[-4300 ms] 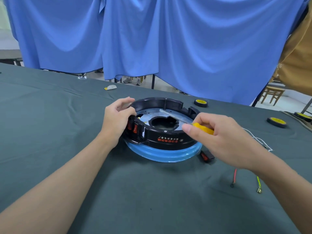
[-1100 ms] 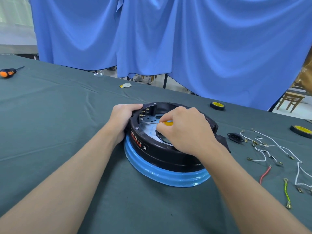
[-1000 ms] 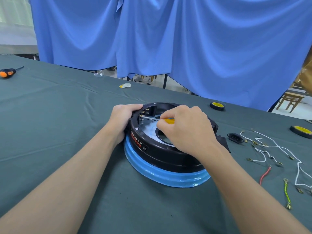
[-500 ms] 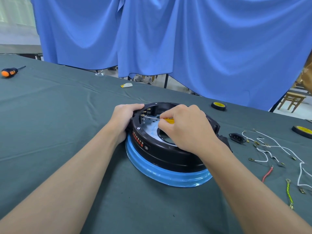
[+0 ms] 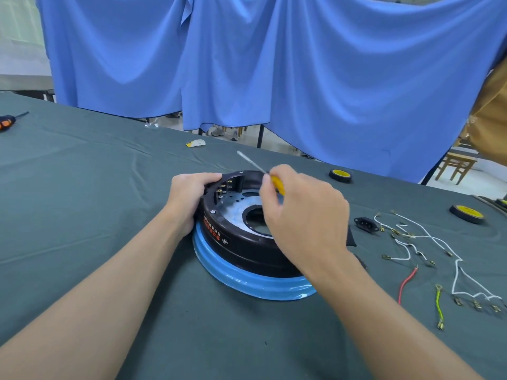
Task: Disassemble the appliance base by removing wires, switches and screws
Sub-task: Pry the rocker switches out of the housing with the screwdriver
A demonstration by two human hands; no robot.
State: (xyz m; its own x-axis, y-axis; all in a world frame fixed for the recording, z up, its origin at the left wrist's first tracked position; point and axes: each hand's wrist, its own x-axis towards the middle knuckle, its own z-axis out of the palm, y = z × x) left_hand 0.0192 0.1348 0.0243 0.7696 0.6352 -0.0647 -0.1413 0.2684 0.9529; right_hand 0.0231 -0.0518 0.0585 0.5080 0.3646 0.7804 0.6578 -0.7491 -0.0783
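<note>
Lifted out of the terminal recess since half a second ago, the screwdriver (image 5: pixel 275 184) now angles up and away, its tip above the far rim of the appliance base (image 5: pixel 241 250). The right hand (image 5: pixel 304 215) curls round the yellow handle; the left hand (image 5: pixel 189 198) grips the base's far-left edge, fingers hooked over the black rim. The base sits mid-table (image 5: pixel 82 215) on its blue flange, with wide cloth to the left and toward the viewer. To the right, apart from the base, lie a black socket (image 5: pixel 365 224) and loose wires (image 5: pixel 411 237). A dark piece beside the right wrist is possibly a switch.
</note>
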